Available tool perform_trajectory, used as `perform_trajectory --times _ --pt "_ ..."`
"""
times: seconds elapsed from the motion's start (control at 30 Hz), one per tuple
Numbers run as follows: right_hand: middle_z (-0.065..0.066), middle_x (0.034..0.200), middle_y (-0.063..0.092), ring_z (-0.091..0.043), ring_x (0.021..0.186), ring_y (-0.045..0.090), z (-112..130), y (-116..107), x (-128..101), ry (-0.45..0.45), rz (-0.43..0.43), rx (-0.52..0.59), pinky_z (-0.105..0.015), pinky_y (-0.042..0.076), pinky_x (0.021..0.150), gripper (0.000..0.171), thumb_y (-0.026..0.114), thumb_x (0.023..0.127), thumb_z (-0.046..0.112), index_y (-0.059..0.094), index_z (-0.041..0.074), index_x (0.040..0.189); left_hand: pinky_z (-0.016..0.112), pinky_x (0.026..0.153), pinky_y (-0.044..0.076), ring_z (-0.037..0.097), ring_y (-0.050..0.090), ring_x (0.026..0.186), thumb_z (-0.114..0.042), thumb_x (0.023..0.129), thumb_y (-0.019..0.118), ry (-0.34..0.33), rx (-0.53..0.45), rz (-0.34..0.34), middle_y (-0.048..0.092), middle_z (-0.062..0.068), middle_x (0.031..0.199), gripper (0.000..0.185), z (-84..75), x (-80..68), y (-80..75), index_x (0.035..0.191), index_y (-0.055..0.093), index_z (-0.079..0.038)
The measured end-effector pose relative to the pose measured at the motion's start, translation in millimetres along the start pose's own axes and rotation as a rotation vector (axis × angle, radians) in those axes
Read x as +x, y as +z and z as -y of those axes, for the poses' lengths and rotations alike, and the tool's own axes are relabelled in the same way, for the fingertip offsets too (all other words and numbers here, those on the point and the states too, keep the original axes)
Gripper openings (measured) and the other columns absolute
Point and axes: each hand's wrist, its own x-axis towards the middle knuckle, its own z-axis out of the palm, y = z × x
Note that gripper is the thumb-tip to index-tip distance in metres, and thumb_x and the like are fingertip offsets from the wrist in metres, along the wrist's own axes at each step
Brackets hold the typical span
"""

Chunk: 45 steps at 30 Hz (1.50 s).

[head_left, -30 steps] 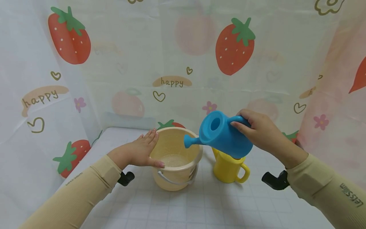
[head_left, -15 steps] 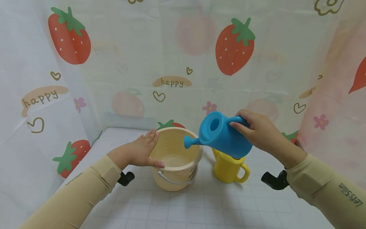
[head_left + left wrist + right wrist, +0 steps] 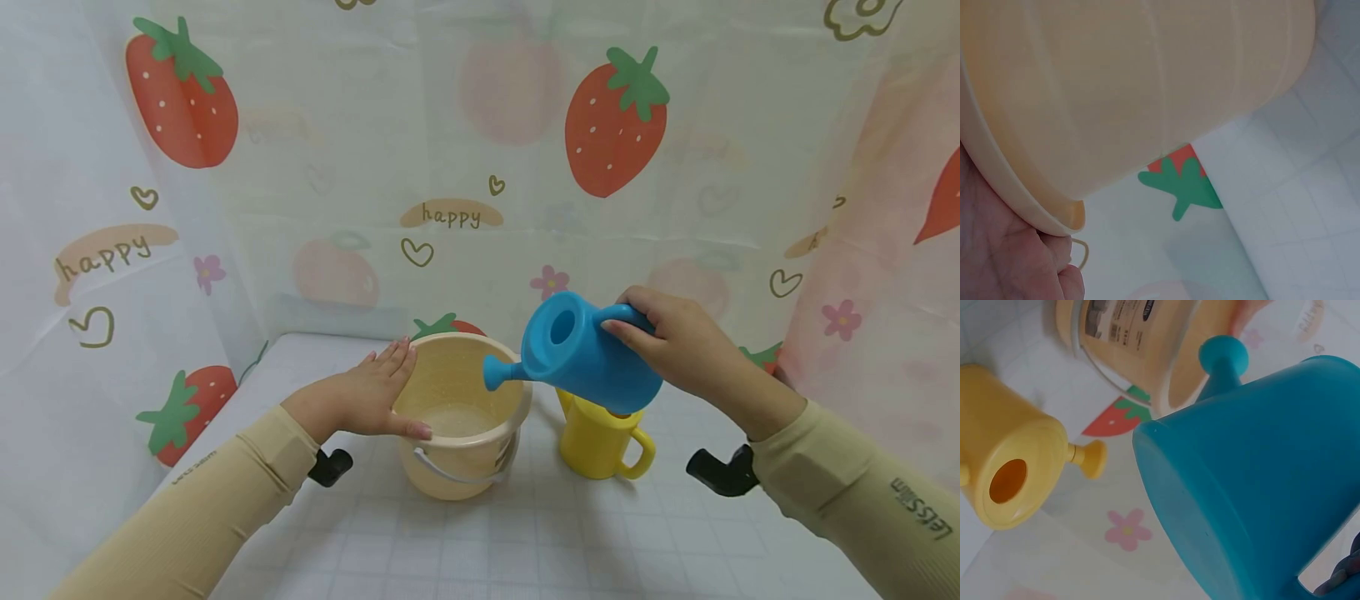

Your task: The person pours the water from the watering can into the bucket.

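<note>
My left hand rests with fairly straight fingers on the left rim of a cream bucket, the thumb lying along the near rim. In the left wrist view, the palm lies against that rim. My right hand grips the handle of a blue watering can, which tilts left with its spout head over the bucket's right part. No stream from the spout can be made out. Beneath the blue can stands a yellow watering can, its top partly hidden in the head view; its opening shows in the right wrist view.
A pale table with a faint grid bears the bucket and yellow can. Behind and at both sides hangs a strawberry-print curtain. The bucket's pale handle hangs down at its front. A black wrist mount sticks out below each wrist.
Both hands and the blue watering can stay nearly in place. The speckles seen inside the bucket earlier look fainter now.
</note>
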Motion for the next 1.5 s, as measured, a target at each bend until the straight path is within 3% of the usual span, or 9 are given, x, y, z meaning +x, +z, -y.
perform_trajectory --times 0.6,1.5 --pt "-0.012 0.098 0.064 -0.034 0.091 0.061 4.4 -2.5 -0.7 -0.002 0.012 0.004 -0.056 0.048 0.075 0.027 0.055 0.091 0.031 0.057 0.006 0.101 0.051 0.109 0.01 0.035 -0.002 0.138 -0.078 0.071 0.045 -0.005 -0.005 0.001 -0.005 0.022 0.15 0.119 -1.8 -0.8 -1.5 0.144 0.003 0.006" --pt "-0.009 0.096 0.065 -0.03 0.087 0.062 9.7 0.4 4.1 -0.042 0.052 -0.024 -0.052 0.05 0.074 0.025 0.057 0.09 0.031 0.058 0.009 0.1 0.052 0.109 0.01 0.035 -0.002 0.138 -0.083 0.068 0.04 0.001 -0.012 -0.004 -0.006 0.022 0.15 0.123 -0.9 -0.8 1.1 0.144 0.003 0.006"
